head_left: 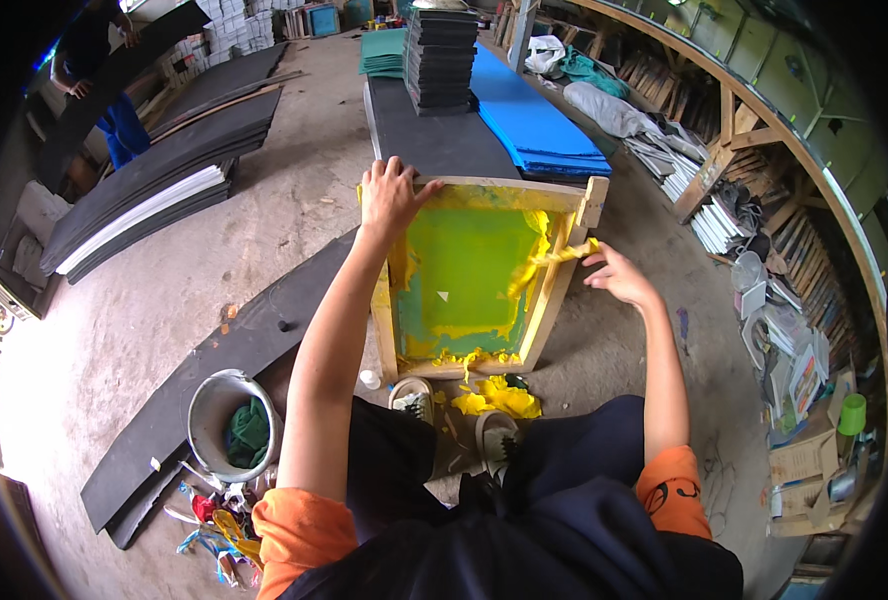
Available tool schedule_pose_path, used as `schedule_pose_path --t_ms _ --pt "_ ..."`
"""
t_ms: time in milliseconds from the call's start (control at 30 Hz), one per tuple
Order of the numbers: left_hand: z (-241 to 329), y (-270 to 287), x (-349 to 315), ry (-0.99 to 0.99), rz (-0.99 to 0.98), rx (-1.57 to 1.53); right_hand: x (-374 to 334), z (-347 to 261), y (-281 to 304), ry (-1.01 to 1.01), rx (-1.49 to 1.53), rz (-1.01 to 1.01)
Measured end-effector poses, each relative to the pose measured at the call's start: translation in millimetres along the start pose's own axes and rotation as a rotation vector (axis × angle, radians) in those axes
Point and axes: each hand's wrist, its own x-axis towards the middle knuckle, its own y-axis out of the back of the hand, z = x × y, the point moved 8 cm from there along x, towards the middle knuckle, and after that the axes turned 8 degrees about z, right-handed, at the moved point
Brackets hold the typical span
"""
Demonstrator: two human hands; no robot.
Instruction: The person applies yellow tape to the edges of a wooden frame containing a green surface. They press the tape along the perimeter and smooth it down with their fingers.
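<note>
A wooden screen-printing frame stands tilted in front of me, its green mesh smeared with thick yellow paint round the edges. My left hand is closed over its top left corner. At the right side of the frame, my right hand pinches the end of a narrow yellow-smeared strip; the strip is partly blurred, so its exact kind is unclear. Its other end reaches toward the paint along the mesh's right edge. Below the frame, near my shoes, lies a yellow paint-covered sheet.
A grey bucket with dark green cloth stands left, beside long black sheets and colourful scraps. Beyond the frame are a black sheet stack and blue sheets. Another person handles a black sheet far left. Clutter lines the right wall.
</note>
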Motion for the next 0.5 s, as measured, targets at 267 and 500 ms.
schedule_pose_path --t_ms 267,500 --pt "-1.7 -3.7 6.2 0.037 -0.129 0.071 35.5 -23.8 -4.9 0.14 0.185 0.293" --pt "29.3 -4.2 13.8 0.009 -0.247 0.128 106.8 24.3 -58.2 0.09 -0.011 0.706"
